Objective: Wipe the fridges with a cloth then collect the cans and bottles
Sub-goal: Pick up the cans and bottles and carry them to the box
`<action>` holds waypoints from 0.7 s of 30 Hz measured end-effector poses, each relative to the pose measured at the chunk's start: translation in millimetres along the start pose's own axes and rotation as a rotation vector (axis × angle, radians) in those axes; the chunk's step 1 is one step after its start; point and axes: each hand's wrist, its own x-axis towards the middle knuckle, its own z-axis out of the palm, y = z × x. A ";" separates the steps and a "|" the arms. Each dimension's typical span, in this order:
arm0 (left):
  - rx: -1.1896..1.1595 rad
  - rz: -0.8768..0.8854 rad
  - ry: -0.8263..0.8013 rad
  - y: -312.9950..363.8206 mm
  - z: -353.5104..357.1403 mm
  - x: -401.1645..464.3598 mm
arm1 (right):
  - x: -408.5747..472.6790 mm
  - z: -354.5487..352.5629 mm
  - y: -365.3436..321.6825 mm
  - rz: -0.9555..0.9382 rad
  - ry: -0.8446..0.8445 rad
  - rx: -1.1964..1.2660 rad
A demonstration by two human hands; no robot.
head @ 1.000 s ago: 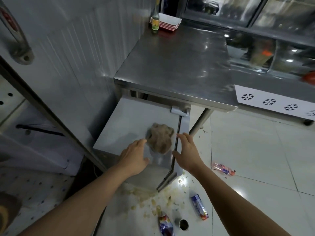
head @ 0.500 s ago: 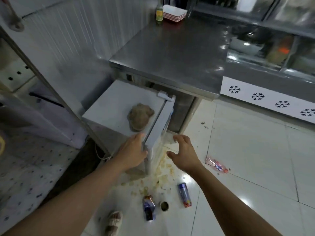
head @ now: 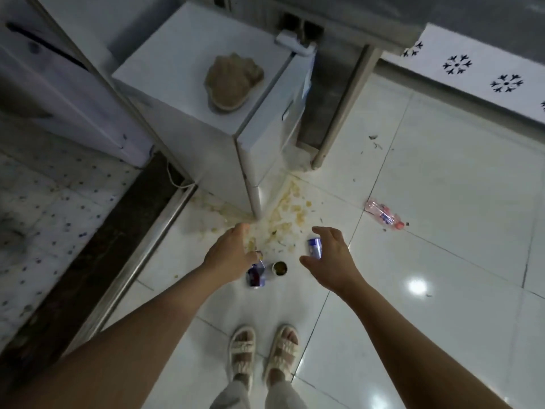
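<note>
A crumpled brown cloth (head: pixel 233 81) lies on top of the small white fridge (head: pixel 177 72). On the tiled floor below lie a crushed blue can (head: pixel 257 275), a small round can (head: pixel 279 268) standing upright, and another blue can (head: pixel 315 247). A pink plastic bottle (head: pixel 383 215) lies further right. My left hand (head: pixel 233 255) hovers just above the crushed can, fingers loosely curled, holding nothing. My right hand (head: pixel 330 258) is spread open beside the second blue can and partly covers it.
Yellowish spilled crumbs (head: pixel 283 219) spread over the floor at the fridge's corner. A steel table leg (head: pixel 339 113) stands right of the fridge. A dark floor strip with a metal rail (head: pixel 141 249) runs at left. My sandalled feet (head: pixel 262 352) stand below the cans.
Both hands have left the fridge door and dropped toward the cans on the floor. The view has tilted down; the fridge door now looks closed, with the cloth still on top.
</note>
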 end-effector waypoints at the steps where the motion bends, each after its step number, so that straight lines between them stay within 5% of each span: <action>1: -0.003 -0.011 -0.016 -10.4 13.5 4.7 | 1.5 13.0 8.7 0.012 -0.008 -0.011; 21: -0.010 -0.177 -0.032 -178.5 265.2 158.0 | 128.3 279.4 186.2 0.117 -0.047 -0.039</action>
